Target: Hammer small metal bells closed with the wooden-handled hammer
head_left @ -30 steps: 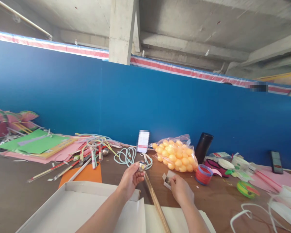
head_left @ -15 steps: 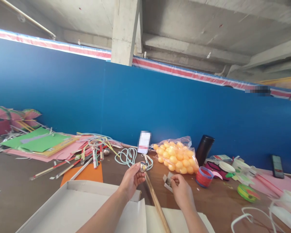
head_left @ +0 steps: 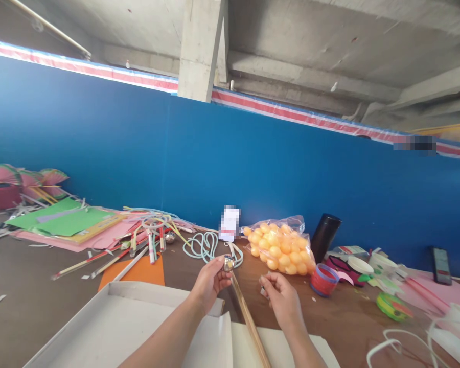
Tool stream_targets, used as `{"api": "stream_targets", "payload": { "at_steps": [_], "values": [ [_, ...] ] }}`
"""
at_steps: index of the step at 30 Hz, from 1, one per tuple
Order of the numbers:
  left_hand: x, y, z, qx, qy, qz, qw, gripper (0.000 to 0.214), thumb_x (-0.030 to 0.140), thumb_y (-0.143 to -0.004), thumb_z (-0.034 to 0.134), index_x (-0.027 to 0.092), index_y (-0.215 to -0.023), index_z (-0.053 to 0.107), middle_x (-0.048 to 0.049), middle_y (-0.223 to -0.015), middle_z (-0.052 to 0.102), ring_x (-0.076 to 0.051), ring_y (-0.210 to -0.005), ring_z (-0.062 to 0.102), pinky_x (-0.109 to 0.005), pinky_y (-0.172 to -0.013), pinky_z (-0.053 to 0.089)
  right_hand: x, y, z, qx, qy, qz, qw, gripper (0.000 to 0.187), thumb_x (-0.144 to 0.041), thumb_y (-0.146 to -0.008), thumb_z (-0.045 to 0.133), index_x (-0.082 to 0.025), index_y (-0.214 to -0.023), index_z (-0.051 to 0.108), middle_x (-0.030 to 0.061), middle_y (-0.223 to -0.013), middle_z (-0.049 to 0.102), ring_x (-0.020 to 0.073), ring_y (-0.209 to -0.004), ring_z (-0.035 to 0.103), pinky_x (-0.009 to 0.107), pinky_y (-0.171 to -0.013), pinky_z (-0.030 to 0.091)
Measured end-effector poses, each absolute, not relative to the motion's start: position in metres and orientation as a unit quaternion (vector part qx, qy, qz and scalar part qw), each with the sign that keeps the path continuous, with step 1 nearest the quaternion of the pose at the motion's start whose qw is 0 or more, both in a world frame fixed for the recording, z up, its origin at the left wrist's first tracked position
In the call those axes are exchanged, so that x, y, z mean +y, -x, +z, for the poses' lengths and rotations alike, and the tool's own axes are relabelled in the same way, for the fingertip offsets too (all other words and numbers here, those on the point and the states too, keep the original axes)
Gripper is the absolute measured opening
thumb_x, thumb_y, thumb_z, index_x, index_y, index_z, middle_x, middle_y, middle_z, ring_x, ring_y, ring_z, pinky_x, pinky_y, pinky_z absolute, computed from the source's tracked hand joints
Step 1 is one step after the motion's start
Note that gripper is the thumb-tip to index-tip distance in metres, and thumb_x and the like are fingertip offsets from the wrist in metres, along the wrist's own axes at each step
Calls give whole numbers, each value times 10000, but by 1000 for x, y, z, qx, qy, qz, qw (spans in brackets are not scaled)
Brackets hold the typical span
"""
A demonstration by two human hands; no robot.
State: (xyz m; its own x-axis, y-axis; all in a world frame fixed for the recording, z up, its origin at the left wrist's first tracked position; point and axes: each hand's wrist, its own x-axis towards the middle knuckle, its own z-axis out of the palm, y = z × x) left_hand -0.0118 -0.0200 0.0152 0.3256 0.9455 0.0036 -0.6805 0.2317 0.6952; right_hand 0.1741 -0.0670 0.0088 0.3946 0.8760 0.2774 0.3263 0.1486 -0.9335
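Observation:
My left hand point(head_left: 210, 282) is closed on a shiny silver ball point(head_left: 228, 262), pinched at the fingertips above the table. My right hand point(head_left: 283, 296) is beside it on the right, thumb and fingers drawn together. A small whitish and dark bit point(head_left: 263, 290) shows at its fingertips; the fingers hide most of it, so I cannot make out what it is. Between the hands, a wooden stick point(head_left: 247, 319) runs toward me. Behind the left hand lies a coil of pale blue cord point(head_left: 203, 248). A second silver ball point(head_left: 170, 237) rests farther left.
A clear bag of orange balls point(head_left: 279, 248) sits behind my right hand, near a black bottle point(head_left: 325, 236) and a red-and-blue tub point(head_left: 324, 280). A white tray point(head_left: 145, 294) lies in front. Coloured paper point(head_left: 69, 217) and a phone point(head_left: 440, 266) are at the sides.
The small open box by my right hand no longer shows as a whole; only a bit appears at the fingertips. That hand has shifted slightly left. My left hand keeps the silver ball.

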Motion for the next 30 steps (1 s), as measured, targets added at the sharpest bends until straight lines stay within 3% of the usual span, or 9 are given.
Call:
{"api": "stream_targets", "payload": {
  "at_steps": [3,8,18,24,30],
  "values": [
    [-20,12,15,218,-308,538,754,256,259,-760,580,114,-972,580,-57,-765,619,-91,-571,578,-191,-490,489,-68,-170,10,-470,548,347,599,260,-401,-666,657,-178,-791,612,6,-640,620,140,-564,543,199,-401,358],
    [-19,12,14,223,-308,537,753,261,245,-761,577,108,-983,578,-56,-751,618,-93,-563,582,-192,-488,489,-71,-165,11,-428,497,433,618,305,-351,-664,677,-165,-901,630,51,-796,653,144,-660,561,205,-465,418],
    [-19,11,15,223,-313,532,754,251,246,-759,580,113,-972,585,-54,-757,619,-90,-564,586,-188,-486,491,-76,-153,17,-448,458,478,601,210,-319,-664,688,-167,-792,621,45,-822,649,158,-727,581,209,-516,451],
    [-19,11,13,221,-322,531,752,270,267,-763,576,120,-989,582,-54,-771,624,-96,-580,595,-191,-496,494,-78,-145,18,-427,423,510,615,256,-296,-685,683,-189,-914,639,32,-886,633,129,-757,575,236,-676,491],
    [-19,12,14,221,-318,530,755,264,266,-760,579,123,-982,579,-56,-767,629,-102,-581,604,-194,-499,496,-77,-137,15,-440,436,499,606,226,-346,-680,676,-174,-822,640,37,-828,638,140,-717,577,259,-633,515]
  ]
}}
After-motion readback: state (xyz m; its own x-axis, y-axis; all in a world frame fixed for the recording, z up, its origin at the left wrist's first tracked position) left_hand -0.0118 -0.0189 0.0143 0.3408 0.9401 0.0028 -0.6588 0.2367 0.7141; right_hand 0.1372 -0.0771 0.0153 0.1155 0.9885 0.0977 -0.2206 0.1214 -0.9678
